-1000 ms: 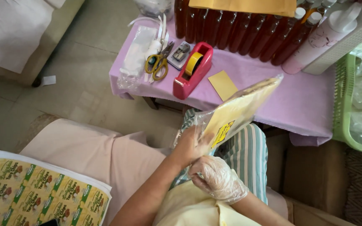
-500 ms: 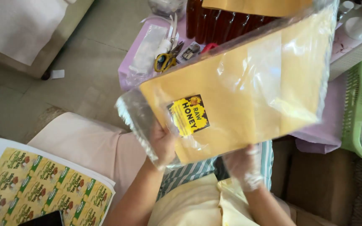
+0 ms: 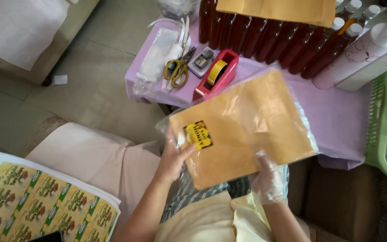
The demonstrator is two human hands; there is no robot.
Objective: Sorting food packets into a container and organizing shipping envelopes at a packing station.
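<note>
I hold a flat clear plastic bag with a tan paper sheet inside and a small yellow-and-black sticker near its left corner. My bare left hand grips the bag's lower left corner, thumb beside the sticker. My right hand, in a thin clear glove, holds the bag's lower edge. The bag lies almost flat over my lap and the front of the purple-covered table.
On the table stand a red tape dispenser, yellow-handled scissors, a row of dark amber bottles and a white pump bottle. A green basket sits right. A sheet of stickers lies lower left.
The bag, raised close to the camera half a second ago, has come down and lies flatter over my lap. Both hands keep their grip on it.
</note>
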